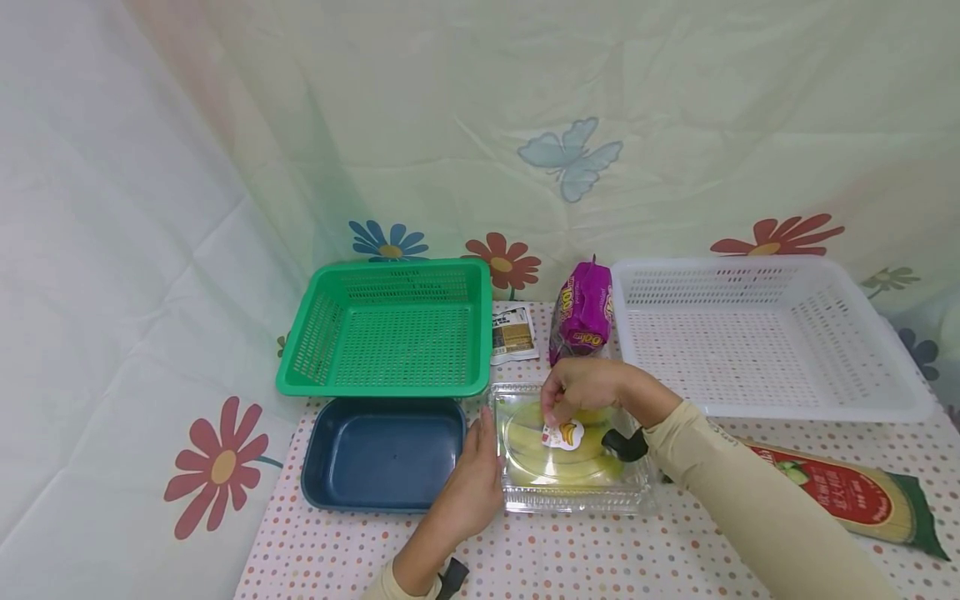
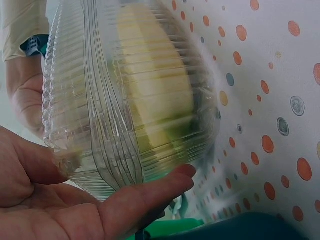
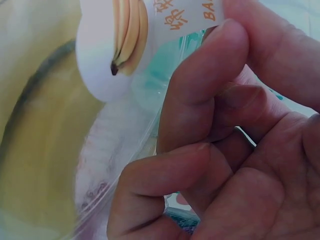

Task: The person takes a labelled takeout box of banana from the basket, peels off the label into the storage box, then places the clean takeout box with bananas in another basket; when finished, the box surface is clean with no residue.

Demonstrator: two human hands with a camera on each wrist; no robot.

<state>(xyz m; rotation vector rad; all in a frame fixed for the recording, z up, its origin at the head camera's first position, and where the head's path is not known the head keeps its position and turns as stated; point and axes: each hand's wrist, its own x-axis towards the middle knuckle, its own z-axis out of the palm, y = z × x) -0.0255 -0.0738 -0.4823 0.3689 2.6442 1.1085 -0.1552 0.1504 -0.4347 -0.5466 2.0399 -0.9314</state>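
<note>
A clear plastic clamshell box point(image 1: 517, 497) with yellow-green bananas point(image 2: 155, 75) inside stands closed on the table. On its lid is a white sticker point(image 1: 567, 435) printed with a bunch of bananas. My right hand point(image 1: 581, 385) pinches the sticker's edge between thumb and forefinger, its other fingers curled; in the right wrist view the pinched part of the sticker point(image 3: 112, 55) lifts off the lid. My left hand point(image 1: 474, 479) lies along the box's left side with its fingers straight, touching the wall near the corner.
Left of the box stand a dark blue tub point(image 1: 390, 507) and a green basket point(image 1: 405, 390). Behind it lie a small printed packet point(image 1: 514, 335) and a purple bag point(image 1: 585, 304). A white basket point(image 1: 772, 410) is at right, with a noodle pack point(image 1: 855, 496) in front.
</note>
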